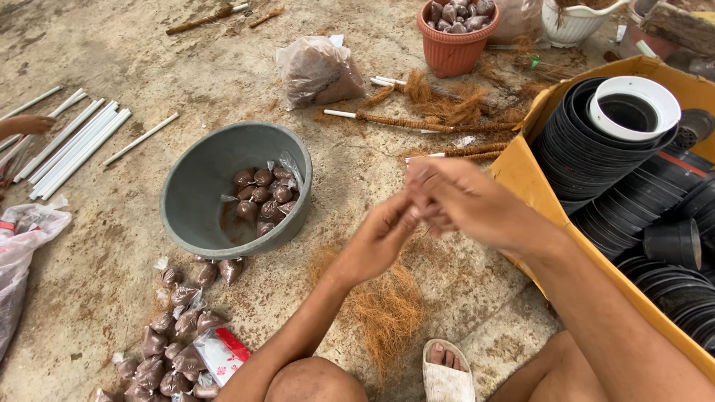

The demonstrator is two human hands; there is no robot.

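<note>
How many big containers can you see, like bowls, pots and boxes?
Grey bowl with small brown bags: 1
Terracotta pot filled with bags: 1
White pot at the top edge: 1
Yellow cardboard box of stacked black pots: 1
Total: 4

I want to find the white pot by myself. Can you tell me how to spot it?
Look at the big yellow cardboard box on the right, full of stacked black plastic pots. On top of the tallest leaning stack sits the white pot, near the box's upper edge. It is the only white one in the box; every pot around it is black.
</note>
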